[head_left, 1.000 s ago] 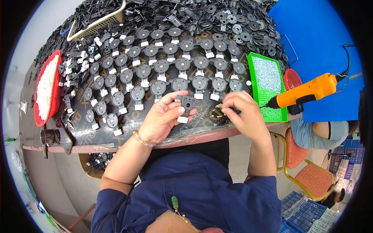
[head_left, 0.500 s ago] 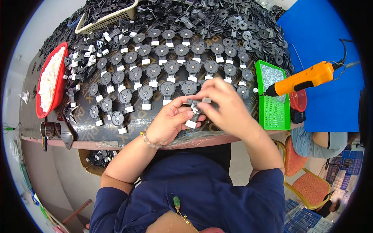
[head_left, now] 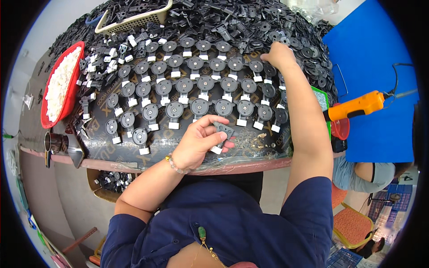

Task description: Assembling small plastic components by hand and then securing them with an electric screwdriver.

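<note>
My left hand point(head_left: 199, 142) is closed around a black plastic bracket point(head_left: 224, 129) with a white block point(head_left: 216, 150) at its lower end, just above the table's near edge. Small holes show in the bracket's upper face. At the far right my right hand point(head_left: 280, 57) reaches to the edge of a pile of black discs point(head_left: 308, 52). Its thumb stands apart from the fingers, whose tips are partly hidden at the discs. Between the hands and the piles lie rows of disc-topped brackets with white blocks, one of them a black disc assembly point(head_left: 199, 106).
An orange electric screwdriver point(head_left: 357, 106) points left over a green tray point(head_left: 322, 96), partly behind my right forearm. A red basin point(head_left: 83, 56) of white pieces stands left. A beige basket point(head_left: 134, 23) sits among black parts. A metal cup point(head_left: 56, 142) is at the near left.
My right hand has left the bracket and moved far and right to the disc pile. My left hand still holds the bracket, now showing its holed face. The view has shifted slightly.
</note>
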Motion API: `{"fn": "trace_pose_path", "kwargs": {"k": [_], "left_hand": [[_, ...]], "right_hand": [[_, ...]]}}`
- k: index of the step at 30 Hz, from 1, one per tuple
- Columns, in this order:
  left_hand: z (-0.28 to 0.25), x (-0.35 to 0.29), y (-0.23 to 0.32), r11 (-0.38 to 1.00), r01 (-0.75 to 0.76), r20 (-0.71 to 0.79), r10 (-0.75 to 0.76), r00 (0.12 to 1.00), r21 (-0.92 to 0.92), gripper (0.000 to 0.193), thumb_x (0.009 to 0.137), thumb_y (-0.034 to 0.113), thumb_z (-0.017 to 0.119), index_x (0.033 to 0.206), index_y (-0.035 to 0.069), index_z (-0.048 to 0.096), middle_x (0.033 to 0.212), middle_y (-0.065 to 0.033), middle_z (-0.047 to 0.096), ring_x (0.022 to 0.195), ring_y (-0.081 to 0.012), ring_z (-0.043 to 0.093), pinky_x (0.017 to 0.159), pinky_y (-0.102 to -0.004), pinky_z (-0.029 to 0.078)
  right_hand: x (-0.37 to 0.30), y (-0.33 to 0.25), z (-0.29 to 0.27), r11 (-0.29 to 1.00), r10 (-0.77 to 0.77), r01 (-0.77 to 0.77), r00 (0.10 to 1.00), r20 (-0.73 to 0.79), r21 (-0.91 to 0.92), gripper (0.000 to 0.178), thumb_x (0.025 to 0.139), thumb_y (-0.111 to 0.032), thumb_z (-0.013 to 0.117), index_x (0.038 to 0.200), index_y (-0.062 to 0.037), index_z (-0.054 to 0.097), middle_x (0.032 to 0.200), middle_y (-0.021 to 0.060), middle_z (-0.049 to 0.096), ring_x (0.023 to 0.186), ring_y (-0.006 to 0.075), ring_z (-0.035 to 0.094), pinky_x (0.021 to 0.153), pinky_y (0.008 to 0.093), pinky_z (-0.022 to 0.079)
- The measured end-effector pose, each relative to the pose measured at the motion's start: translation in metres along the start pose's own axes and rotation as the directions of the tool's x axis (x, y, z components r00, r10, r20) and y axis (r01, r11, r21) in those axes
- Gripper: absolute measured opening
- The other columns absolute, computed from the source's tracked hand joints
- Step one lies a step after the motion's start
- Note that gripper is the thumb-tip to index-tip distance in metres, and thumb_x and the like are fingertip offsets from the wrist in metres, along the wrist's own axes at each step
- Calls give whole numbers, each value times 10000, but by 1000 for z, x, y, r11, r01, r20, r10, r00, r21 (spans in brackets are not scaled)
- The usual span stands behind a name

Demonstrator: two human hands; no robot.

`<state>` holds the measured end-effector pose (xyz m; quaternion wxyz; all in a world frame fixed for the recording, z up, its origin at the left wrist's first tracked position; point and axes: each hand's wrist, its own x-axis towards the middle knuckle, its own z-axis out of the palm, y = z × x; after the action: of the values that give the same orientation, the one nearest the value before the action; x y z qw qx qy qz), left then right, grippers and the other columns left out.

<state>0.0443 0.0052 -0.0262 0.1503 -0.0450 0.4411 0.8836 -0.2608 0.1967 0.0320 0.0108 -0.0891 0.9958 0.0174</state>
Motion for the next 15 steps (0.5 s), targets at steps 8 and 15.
{"fn": "trace_pose_path", "kwargs": {"k": [8, 15], "left_hand": [[0, 1, 0, 999, -1, 3, 2, 1000, -54, 343, 947, 14, 650, 1276, 21, 555, 1095, -172, 695, 932, -252, 721, 790, -341, 592], [3, 1, 8, 958, -5, 8, 8, 1000, -286, 357, 1052, 126, 500, 1395, 27, 487, 1217, -200, 658, 1083, -299, 691, 927, -404, 582]], "right_hand": [[34, 35, 25, 960, -26, 53, 994, -104, 274, 463, 709, -230, 857, 1085, 6, 726, 1065, 219, 728, 987, 340, 714, 865, 417, 567], [-62, 2, -31, 412, -201, 81, 980, 3, 907, 271, 827, -92, 768, 1076, 4, 725, 898, 29, 701, 779, 116, 625, 731, 254, 496]]}}
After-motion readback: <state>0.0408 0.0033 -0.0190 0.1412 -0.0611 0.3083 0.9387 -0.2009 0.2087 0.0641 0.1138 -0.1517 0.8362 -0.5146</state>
